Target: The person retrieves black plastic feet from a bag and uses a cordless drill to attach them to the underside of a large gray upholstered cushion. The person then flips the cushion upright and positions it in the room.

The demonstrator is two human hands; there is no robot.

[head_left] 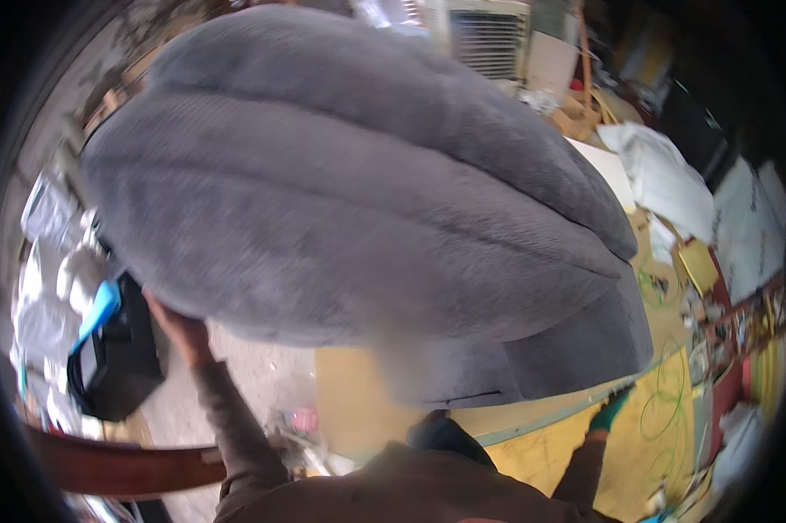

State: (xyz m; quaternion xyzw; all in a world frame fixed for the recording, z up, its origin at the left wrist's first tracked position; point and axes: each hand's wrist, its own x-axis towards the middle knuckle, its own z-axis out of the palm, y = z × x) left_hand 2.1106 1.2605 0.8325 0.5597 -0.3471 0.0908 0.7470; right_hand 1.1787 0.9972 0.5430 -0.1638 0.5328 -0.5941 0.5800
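A big grey upholstered sofa seat (341, 192) fills the middle of the view, with long padded channels over its top and a flat fabric-covered base (576, 336) showing at its lower right. It looks tilted, and its underside is out of sight. At its left end my bare left hand (180, 328) is closed around the lower edge, the fingertips partly hidden. Under the base's right corner my right hand (611, 411), in a green glove with dark fingers, holds the bottom edge. A pale blur covers part of the seat's lower middle.
A yellow board-like surface (541, 462) lies below the seat, with a thin green hose (663, 401) curled at right. Left stand a black box (127, 357) and plastic-wrapped items (49, 305). An air cooler (489, 39) stands behind; white sacks (663, 179) lie right.
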